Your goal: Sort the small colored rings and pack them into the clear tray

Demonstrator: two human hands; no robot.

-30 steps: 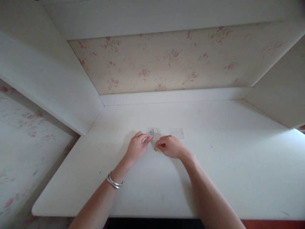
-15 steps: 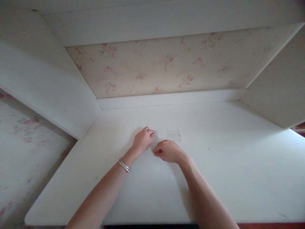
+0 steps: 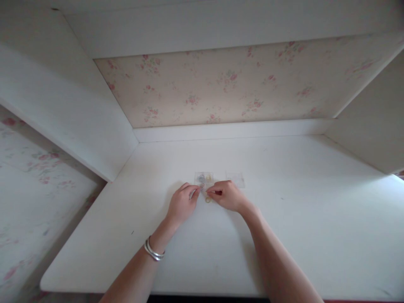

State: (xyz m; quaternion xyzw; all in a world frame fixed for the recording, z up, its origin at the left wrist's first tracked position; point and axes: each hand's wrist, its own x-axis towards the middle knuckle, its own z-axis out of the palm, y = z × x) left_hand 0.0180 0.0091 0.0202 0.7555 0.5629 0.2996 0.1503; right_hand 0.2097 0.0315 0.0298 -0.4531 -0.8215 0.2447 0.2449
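A small clear plastic box (image 3: 197, 174) lies on the white desk, with a silvery ring-shaped piece (image 3: 201, 178) and a yellowish one (image 3: 208, 178) in its far part. My left hand (image 3: 183, 204) pinches thumb and forefinger together at the box's left side, beside a small pinkish piece (image 3: 202, 185). From the right, my right hand (image 3: 227, 195) also pinches over the box; whatever is between its fingertips is too small to name. Just below those fingertips sits a gold-coloured ring (image 3: 207, 200). A flat clear plastic lid-like piece (image 3: 238, 179) lies behind my right hand.
White side panels (image 3: 94, 118) and a low back ledge (image 3: 233, 129) bound the desk (image 3: 299, 235), with an overhead shelf (image 3: 202, 29) above. Flowered wallpaper (image 3: 227, 88) covers the back. A small dark mark (image 3: 132, 232) shows at the left.
My left hand has drawn back toward me and left, uncovering the box's far part and its ring-shaped pieces. My right hand has lifted slightly away, and the gold-coloured ring shows more fully.
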